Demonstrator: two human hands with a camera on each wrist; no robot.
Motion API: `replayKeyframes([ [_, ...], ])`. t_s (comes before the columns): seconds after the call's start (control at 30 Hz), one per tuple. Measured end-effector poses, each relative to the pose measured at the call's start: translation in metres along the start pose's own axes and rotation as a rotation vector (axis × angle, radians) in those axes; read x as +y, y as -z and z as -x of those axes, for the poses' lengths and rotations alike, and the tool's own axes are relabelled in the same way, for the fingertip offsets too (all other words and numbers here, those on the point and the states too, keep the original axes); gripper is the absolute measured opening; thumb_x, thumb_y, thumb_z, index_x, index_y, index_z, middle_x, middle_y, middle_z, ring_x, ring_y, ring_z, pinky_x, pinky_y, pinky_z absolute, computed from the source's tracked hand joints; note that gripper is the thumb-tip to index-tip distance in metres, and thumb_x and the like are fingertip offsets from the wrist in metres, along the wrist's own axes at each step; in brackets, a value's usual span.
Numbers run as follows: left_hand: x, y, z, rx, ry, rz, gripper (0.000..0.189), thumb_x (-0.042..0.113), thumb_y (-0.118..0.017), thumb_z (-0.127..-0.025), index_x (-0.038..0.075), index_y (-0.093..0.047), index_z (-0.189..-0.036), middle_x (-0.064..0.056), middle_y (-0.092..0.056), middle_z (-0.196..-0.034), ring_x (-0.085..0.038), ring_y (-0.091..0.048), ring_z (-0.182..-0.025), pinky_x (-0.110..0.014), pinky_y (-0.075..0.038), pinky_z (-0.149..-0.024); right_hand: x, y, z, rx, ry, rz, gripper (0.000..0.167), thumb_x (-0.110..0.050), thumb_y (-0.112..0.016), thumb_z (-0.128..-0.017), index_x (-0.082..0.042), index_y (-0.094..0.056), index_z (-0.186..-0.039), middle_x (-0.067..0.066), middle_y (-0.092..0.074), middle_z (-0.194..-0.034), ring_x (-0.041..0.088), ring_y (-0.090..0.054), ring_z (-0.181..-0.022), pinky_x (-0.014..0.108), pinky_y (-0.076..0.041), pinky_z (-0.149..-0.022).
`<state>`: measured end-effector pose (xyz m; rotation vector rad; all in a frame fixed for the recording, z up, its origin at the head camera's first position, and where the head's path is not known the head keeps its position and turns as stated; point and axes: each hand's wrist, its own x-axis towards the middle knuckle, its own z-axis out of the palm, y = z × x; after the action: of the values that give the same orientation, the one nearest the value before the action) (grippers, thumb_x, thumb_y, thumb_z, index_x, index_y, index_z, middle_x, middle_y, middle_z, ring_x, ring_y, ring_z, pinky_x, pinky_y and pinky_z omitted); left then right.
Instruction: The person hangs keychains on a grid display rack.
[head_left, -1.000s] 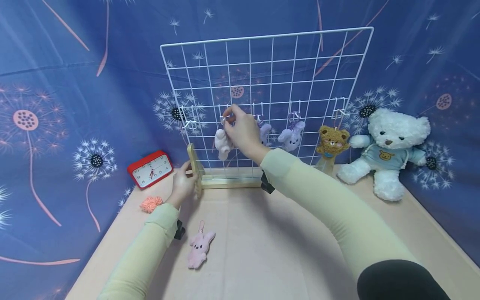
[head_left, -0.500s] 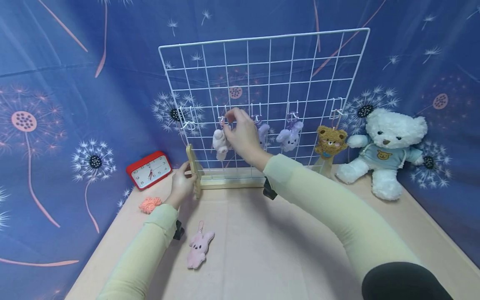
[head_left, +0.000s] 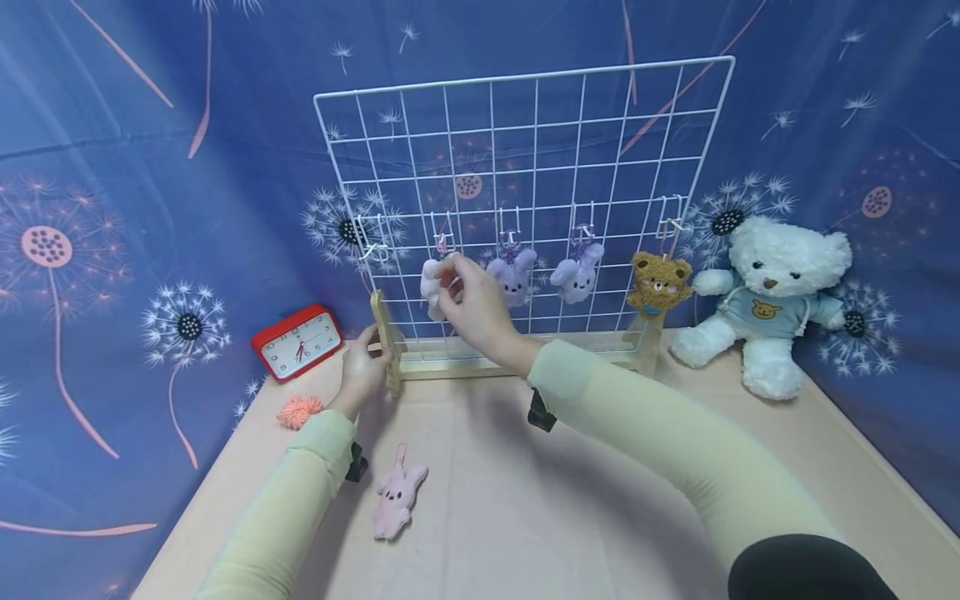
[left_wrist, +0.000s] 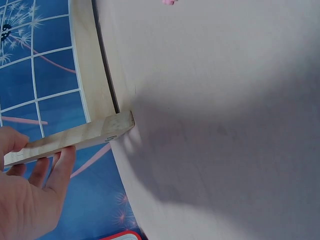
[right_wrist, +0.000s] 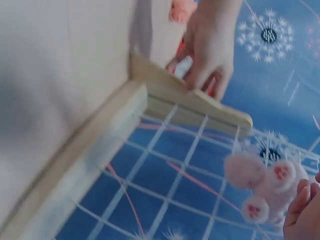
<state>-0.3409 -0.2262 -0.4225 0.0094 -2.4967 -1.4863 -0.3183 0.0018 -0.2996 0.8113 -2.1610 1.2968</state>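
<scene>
A white wire grid rack (head_left: 525,125) stands upright in wooden feet at the back of the table. My left hand (head_left: 363,367) grips its left wooden foot (left_wrist: 85,135), thumb on one side and fingers on the other. A pale plush charm (right_wrist: 270,185) with pink paw pads hangs from a hook on the grid's left part. Beside it is my right hand (head_left: 480,304), fingers bent and fingertips overlapping the charm's edge; I cannot tell whether they pinch it. Two lilac bunny charms (head_left: 512,277) and a brown bear charm (head_left: 659,283) hang further right.
A pink bunny charm (head_left: 399,500) lies on the table (head_left: 525,500) in front. To the left are a red alarm clock (head_left: 298,343) and an orange yarn bundle (head_left: 300,412). A white teddy bear (head_left: 772,300) sits at the right. A bare hook (head_left: 375,250) hangs far left.
My right hand has moved down from the hook to the pale charm's side, uncovering the hook and a lilac bunny. The left hand keeps its grip on the foot.
</scene>
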Motion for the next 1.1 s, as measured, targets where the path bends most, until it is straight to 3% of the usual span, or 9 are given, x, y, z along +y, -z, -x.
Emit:
replayKeyframes([
  [0.17,0.001,0.000,0.000,0.002,-0.004,-0.011,0.063,-0.003,-0.056,-0.097,0.005,-0.037,-0.156,-0.025,-0.050,-0.145,-0.045,-0.057,-0.124,-0.051,-0.053,-0.102,0.008,-0.015,0.027,-0.097,-0.042,-0.052,0.019,0.007,-0.063,-0.088,0.000,-0.066,-0.105,0.008,-0.066,-0.095,0.018,-0.061,-0.085,0.026,-0.057,-0.077],
  [0.43,0.003,0.001,0.003,0.000,0.001,-0.016,0.061,-0.002,-0.057,-0.097,0.005,-0.038,-0.155,-0.025,-0.051,-0.145,-0.045,-0.057,-0.124,-0.051,-0.053,-0.102,0.028,-0.046,0.073,-0.425,-0.142,-0.117,0.018,0.001,-0.071,-0.090,0.001,-0.068,-0.108,0.006,-0.068,-0.092,0.011,-0.061,-0.080,0.022,-0.056,-0.076],
  [0.57,0.002,0.001,0.001,0.005,-0.008,-0.027,0.061,-0.001,-0.056,-0.098,0.005,-0.038,-0.155,-0.025,-0.051,-0.145,-0.045,-0.057,-0.124,-0.051,-0.053,-0.102,0.035,-0.063,0.093,-0.538,-0.197,-0.130,0.022,-0.002,-0.076,-0.089,0.002,-0.069,-0.109,0.003,-0.066,-0.090,0.008,-0.059,-0.077,0.019,-0.054,-0.072],
  [0.8,0.001,0.001,0.000,0.014,-0.012,-0.033,0.060,0.000,-0.057,-0.098,0.006,-0.039,-0.155,-0.023,-0.052,-0.145,-0.044,-0.058,-0.123,-0.052,-0.054,-0.101,0.035,-0.088,0.118,-0.595,-0.281,-0.108,0.020,-0.006,-0.079,-0.087,-0.001,-0.070,-0.104,-0.006,-0.061,-0.082,0.008,-0.058,-0.072,0.016,-0.051,-0.068],
  [1.1,0.001,0.001,-0.002,0.014,0.000,-0.036,0.060,0.001,-0.058,-0.098,0.007,-0.041,-0.155,-0.021,-0.053,-0.144,-0.043,-0.059,-0.121,-0.051,-0.054,-0.101,0.038,-0.106,0.131,-0.565,-0.336,-0.033,0.012,-0.005,-0.080,-0.085,-0.005,-0.071,-0.093,-0.007,-0.061,-0.075,0.003,-0.055,-0.070,0.017,-0.050,-0.068],
])
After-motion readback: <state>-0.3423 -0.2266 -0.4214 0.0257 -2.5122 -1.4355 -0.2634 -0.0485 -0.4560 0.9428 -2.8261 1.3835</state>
